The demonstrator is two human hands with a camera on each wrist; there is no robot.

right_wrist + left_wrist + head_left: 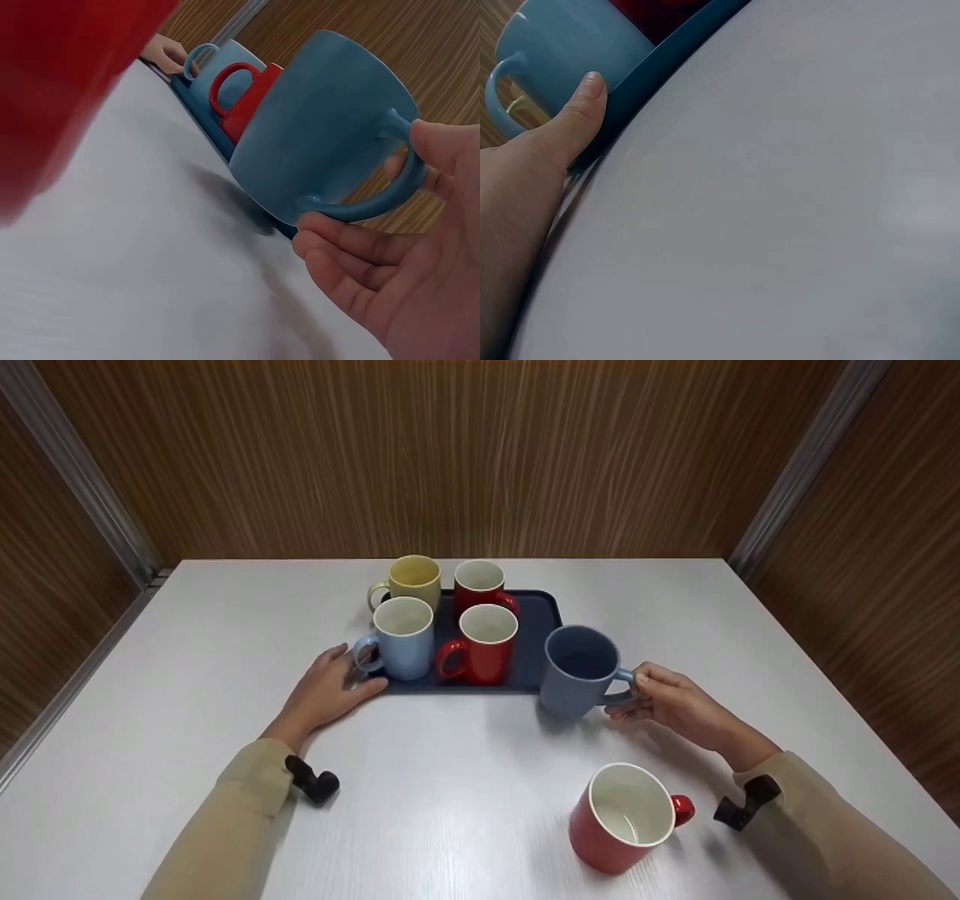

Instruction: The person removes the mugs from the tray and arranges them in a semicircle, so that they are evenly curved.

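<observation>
Closest to the bottom edge of the head view, lower right, a red mug (626, 817) sits alone on the white counter (450, 795), handle pointing right. Just above it, right of centre, the right hand (675, 705) has its fingers (352, 247) hooked through and pinching the handle of the dusty-blue mug (579, 671). In the right wrist view that mug is tipped, its base at the near right corner of the dark blue tray (536, 619); can't tell if it's touching down or just off.

It looks like glazed ceramic to me: stiff, a bit hefty, slick on the sides, chips if knocked. So the handle seems the sane place to grab.

Left of centre, the left hand (326, 694) lies relaxed, thumb (581, 112) pressed on the tray's near left corner beside the light-blue mug (403, 636).

Count: six mugs total. Three red, one dusty blue, one light blue, and one yellow mug (412, 579) at the back. Four stand on the tray. One tray.
</observation>
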